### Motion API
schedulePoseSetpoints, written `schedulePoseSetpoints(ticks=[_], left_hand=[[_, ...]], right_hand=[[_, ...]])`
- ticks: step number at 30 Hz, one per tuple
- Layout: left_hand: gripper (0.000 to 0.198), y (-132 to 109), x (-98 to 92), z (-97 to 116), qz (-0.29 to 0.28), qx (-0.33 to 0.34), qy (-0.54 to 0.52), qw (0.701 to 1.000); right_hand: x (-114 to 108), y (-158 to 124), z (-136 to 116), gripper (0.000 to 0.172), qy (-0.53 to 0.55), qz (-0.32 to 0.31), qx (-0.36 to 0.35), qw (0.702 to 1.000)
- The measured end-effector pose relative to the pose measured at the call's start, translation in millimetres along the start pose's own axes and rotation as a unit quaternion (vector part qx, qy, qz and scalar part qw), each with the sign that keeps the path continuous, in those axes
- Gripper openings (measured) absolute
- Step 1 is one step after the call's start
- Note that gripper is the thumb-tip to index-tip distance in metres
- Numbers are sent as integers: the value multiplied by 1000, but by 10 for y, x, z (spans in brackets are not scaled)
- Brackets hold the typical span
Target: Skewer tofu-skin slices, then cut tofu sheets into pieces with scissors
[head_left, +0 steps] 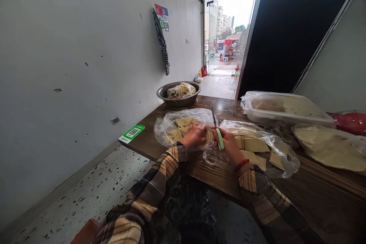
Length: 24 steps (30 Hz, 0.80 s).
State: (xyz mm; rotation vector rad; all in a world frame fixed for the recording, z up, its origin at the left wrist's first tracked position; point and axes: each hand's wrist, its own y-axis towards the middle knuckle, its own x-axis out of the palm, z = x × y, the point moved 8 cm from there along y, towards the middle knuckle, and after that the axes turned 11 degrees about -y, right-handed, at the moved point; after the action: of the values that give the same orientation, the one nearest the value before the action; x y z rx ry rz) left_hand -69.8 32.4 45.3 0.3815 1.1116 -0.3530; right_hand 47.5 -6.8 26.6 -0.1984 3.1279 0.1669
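Note:
My right hand (228,145) is closed around the pale green handle of a pair of scissors (219,137), whose dark blades point up and away. Just left of it, my left hand (196,135) has its fingers bent together over the edge of a clear plastic bag; what they hold, if anything, is hidden. Cut pale yellow pieces (177,133) lie on that left bag (162,122). On the right, larger yellow squares (256,145) rest in another clear bag (290,160), beside my right wrist.
A metal bowl (177,102) with sticks and a plastic bag stands at the table's (160,152) far left. A green QR card (133,133) lies at the left corner. A plastic-wrapped tray (288,108), a bag of yellow sheets (328,146) and a red bag (350,122) occupy the right.

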Motion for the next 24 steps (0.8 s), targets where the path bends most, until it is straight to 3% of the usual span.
schedulePoseSetpoints(ticks=[6, 10, 12, 17, 24], left_hand=[[20, -52, -235, -109, 100, 2, -135, 986], [9, -154, -412, -283, 182, -13, -319, 930], [6, -237, -492, -272, 223, -1, -357, 907], [4, -431, -617, 21, 293, 38, -290, 910], [13, -517, -597, 425, 282, 120, -242, 921]], right_hand=[[-9, 21, 44, 55, 12, 0, -1, 1000], [-2, 12, 49, 54, 23, -1, 4, 1000], [15, 1, 45, 53, 36, -8, 2, 999], [65, -13, 77, 52, 82, -23, 20, 996], [80, 4, 65, 40, 171, -29, 35, 984]])
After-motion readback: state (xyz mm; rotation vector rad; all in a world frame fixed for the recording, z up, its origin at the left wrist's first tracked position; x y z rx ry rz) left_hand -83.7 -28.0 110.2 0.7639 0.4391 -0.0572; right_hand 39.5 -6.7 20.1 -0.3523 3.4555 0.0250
